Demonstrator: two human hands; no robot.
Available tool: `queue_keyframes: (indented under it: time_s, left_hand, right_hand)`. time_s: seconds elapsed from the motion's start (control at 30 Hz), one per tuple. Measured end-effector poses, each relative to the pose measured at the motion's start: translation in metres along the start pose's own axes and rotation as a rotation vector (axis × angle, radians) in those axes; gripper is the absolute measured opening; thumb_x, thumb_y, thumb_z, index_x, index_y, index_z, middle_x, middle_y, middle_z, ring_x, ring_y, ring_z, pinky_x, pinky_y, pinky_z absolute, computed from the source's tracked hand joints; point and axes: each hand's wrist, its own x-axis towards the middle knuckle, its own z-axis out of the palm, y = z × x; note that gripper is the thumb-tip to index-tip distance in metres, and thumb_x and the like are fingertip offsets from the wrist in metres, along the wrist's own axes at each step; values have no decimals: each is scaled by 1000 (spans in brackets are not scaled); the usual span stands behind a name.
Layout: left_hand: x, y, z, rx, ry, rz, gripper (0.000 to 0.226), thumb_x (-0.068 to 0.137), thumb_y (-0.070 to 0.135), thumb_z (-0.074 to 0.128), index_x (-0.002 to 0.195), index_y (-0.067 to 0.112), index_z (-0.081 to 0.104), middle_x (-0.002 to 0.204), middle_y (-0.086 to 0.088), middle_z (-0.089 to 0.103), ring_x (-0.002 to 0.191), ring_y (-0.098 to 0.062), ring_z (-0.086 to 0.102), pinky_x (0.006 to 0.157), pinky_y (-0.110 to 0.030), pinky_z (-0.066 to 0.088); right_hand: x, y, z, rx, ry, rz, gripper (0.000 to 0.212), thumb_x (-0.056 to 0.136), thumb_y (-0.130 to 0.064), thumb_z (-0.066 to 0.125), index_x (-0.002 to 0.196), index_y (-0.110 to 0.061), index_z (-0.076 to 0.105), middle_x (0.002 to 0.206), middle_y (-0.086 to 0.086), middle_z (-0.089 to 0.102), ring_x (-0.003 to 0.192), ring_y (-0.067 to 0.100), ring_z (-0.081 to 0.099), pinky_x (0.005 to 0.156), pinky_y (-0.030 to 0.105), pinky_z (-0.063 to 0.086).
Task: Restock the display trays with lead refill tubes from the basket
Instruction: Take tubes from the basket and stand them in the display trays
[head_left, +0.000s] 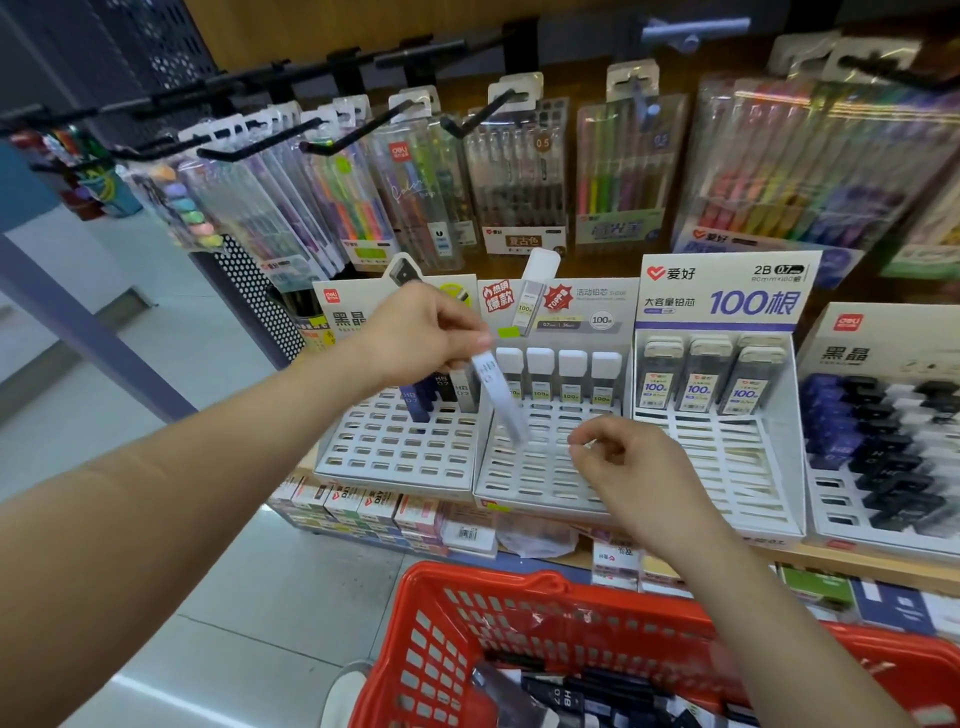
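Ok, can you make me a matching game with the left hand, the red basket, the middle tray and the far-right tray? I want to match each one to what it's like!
Things:
1. left hand
2. red basket
3. middle tray
4. far-right tray

What it's like:
A. nearly full of blue, black and white tubes
B. pinching a white tube
C. only the back row filled, with white-capped tubes
D. lowest in the picture, with dark tubes inside

Pairs: 1-B, 2-D, 3-C, 4-A.
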Motion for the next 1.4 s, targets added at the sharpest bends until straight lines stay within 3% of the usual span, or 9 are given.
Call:
queue_keyframes:
  time_s: [0.23, 0.37, 0.43, 0.57, 0.7, 1.0, 1.1, 1.23, 1.4]
  left_hand:
    - [-3, -29, -24, 443, 73, 107, 8, 80, 20, 75, 86, 15, 76, 80, 1, 73, 77, -13, 65, 78, -31, 52]
    - [-10, -38, -6, 468, 109, 158, 14, 83, 24, 72, 93, 15, 76, 91, 1, 73, 84, -12, 63, 78, -21, 49]
    - [-12, -42, 0, 476, 107, 157, 16, 86, 24, 69, 98, 16, 76, 95, 3, 72, 86, -9, 60, 69, -4, 40]
    - [-13, -47, 6, 531, 41, 251, 18, 88, 20, 67, 99, 9, 75, 98, -6, 73, 93, -21, 65, 82, -20, 43]
    - [-12, -48, 10, 575, 20, 301, 17, 91, 12, 61, 99, 4, 74, 95, -13, 71, 91, -28, 64, 83, -33, 46]
    - [-7, -57, 22, 564, 113, 273, 10, 88, 11, 64, 88, 8, 74, 84, -4, 70, 77, -19, 60, 74, -27, 45]
    - [-5, -56, 17, 623, 110, 342, 12, 87, 7, 63, 85, 4, 75, 87, -10, 71, 86, -28, 62, 82, -34, 48]
    - [-15, -27, 18, 534, 162, 346, 18, 92, 15, 58, 103, 14, 73, 97, -4, 71, 89, -22, 63, 83, -34, 50]
    - [-49, 43, 37, 346, -96, 317, 15, 87, 15, 63, 95, 21, 74, 80, 8, 71, 74, -5, 63, 75, -26, 52]
  right_hand:
    - [-15, -14, 25, -393, -168, -222, 39, 100, -25, 47, 140, -29, 48, 128, -4, 51, 118, 13, 48, 98, 28, 41]
    - [-28, -19, 58, -576, -215, -342, 48, 102, -35, 42, 148, -35, 31, 141, -3, 36, 134, 18, 31, 111, 39, 32]
    - [-34, -14, 73, -672, -227, -356, 52, 98, -39, 49, 147, -35, 33, 148, 2, 33, 140, 23, 27, 113, 47, 28]
    - [-36, -3, 91, -718, -140, -325, 58, 68, -45, 82, 122, -29, 65, 124, 9, 64, 117, 30, 60, 93, 51, 51]
    - [-36, 0, 100, -745, -96, -329, 63, 60, -43, 88, 118, -25, 69, 122, 11, 66, 113, 32, 64, 92, 53, 51]
    - [-34, 1, 105, -769, -104, -289, 79, 46, -33, 92, 120, -23, 68, 120, 11, 65, 112, 33, 62, 94, 53, 49]
    - [-37, 1, 96, -740, -87, -329, 81, 52, -27, 88, 128, -27, 59, 127, 10, 61, 120, 31, 58, 99, 50, 46]
    - [-48, -6, 57, -548, -164, -402, 55, 93, -19, 56, 145, -28, 40, 144, 0, 44, 132, 21, 44, 105, 35, 43]
    - [-70, 1, -5, -436, -288, -269, 24, 98, -28, 47, 114, -29, 65, 102, -9, 67, 93, 13, 60, 82, 34, 50]
